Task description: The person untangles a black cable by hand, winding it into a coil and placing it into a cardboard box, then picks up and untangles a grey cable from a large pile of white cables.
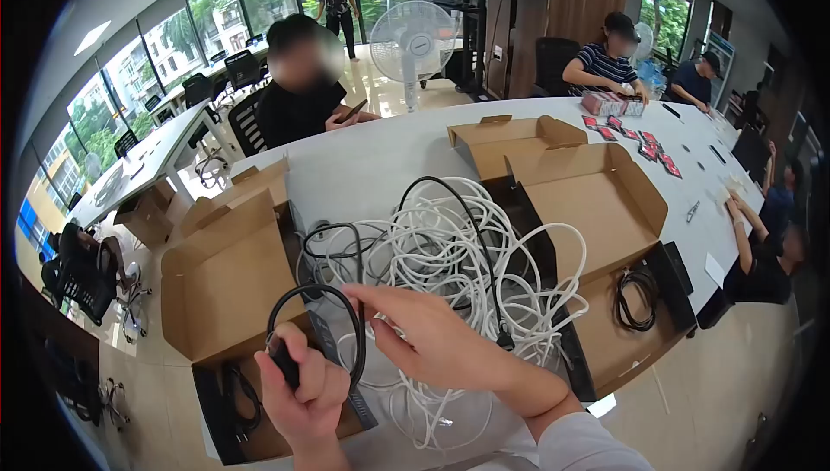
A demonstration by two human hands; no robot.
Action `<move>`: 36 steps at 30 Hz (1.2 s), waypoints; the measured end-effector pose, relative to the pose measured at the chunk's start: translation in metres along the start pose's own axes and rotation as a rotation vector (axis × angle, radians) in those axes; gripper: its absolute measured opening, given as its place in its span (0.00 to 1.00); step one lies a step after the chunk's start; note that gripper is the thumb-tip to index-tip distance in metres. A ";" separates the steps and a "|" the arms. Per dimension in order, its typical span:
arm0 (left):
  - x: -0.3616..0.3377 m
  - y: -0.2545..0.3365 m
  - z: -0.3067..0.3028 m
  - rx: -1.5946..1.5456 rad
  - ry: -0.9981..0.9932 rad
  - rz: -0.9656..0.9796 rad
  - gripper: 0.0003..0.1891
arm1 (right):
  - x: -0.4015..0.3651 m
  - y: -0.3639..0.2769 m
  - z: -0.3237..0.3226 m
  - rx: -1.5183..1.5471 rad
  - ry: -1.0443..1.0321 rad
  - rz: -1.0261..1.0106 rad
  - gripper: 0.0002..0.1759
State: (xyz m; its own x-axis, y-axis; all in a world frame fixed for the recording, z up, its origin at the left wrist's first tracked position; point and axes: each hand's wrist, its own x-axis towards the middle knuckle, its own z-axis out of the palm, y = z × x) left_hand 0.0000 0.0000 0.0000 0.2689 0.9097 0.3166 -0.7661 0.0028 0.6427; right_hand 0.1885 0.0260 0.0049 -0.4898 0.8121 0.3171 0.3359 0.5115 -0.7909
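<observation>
In the head view my left hand (307, 389) is closed around the black plug end (284, 362) of a black cable (304, 289). From there the cable arches up and bends down beside my right hand (428, 333). The right hand's fingers are stretched out, with a fingertip against the cable's loop and the thumb apart. Behind both hands lies a big tangle of white cables (441, 242) with some grey and black ones among them. A black connector (504, 339) hangs at the tangle's right side.
Open cardboard boxes stand left (229, 285) and right (592, 190) of the tangle. A coiled black cable (635, 300) lies in the right box, another (242, 397) in the left. Red packets (648, 147) lie on the white table (380, 147). A fan (411, 41) and several people are around it.
</observation>
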 end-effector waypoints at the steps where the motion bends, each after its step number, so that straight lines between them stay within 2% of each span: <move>1: 0.002 0.002 -0.002 -0.018 -0.032 0.009 0.19 | 0.001 -0.003 0.002 0.187 0.038 -0.003 0.36; 6: 0.006 -0.007 -0.005 -0.176 -0.158 -0.008 0.15 | -0.002 -0.002 0.007 1.030 0.124 -0.052 0.34; 8: 0.007 -0.007 -0.005 -0.226 -0.144 -0.039 0.13 | -0.002 -0.005 0.006 1.202 0.149 0.041 0.34; 12: 0.005 -0.008 -0.011 -0.014 -0.159 -0.051 0.10 | 0.000 -0.006 0.004 1.391 0.170 0.180 0.32; 17: 0.001 -0.006 -0.009 -0.137 -0.211 -0.163 0.10 | 0.002 -0.010 -0.002 1.369 0.254 0.191 0.24; 21: 0.001 -0.008 -0.008 -0.045 -0.239 -0.249 0.12 | -0.001 -0.009 0.003 1.267 0.299 0.127 0.20; 23: 0.001 -0.008 -0.008 -0.036 -0.201 -0.317 0.13 | -0.003 -0.016 0.002 1.125 0.277 0.117 0.24; 25: 0.001 -0.007 0.006 0.252 -0.060 -0.222 0.13 | -0.006 -0.019 -0.004 0.992 0.175 0.087 0.27; 26: 0.000 -0.007 0.012 0.397 0.014 -0.172 0.13 | -0.005 -0.021 -0.002 0.838 0.211 0.085 0.28; 29: -0.003 -0.012 0.016 0.710 0.220 -0.030 0.10 | -0.006 -0.013 0.002 0.464 0.224 -0.128 0.27; 30: -0.004 -0.013 0.015 0.809 0.252 0.008 0.09 | -0.007 -0.021 -0.003 0.417 0.207 -0.084 0.26; 33: -0.004 -0.014 0.010 1.064 0.335 0.115 0.07 | -0.003 -0.016 0.003 0.278 0.289 -0.227 0.25; 35: -0.002 -0.016 0.016 1.167 0.358 0.161 0.07 | -0.002 -0.016 0.003 0.300 0.275 -0.259 0.25; 36: 0.000 -0.017 0.020 1.265 0.326 0.254 0.08 | -0.002 -0.015 0.003 0.308 0.268 -0.276 0.24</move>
State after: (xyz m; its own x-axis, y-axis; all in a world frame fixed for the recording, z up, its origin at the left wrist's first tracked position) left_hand 0.0241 -0.0084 0.0028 -0.0868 0.8852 0.4570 0.3402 -0.4049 0.8487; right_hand 0.1821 0.0157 0.0150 -0.2889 0.7222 0.6284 -0.0506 0.6440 -0.7634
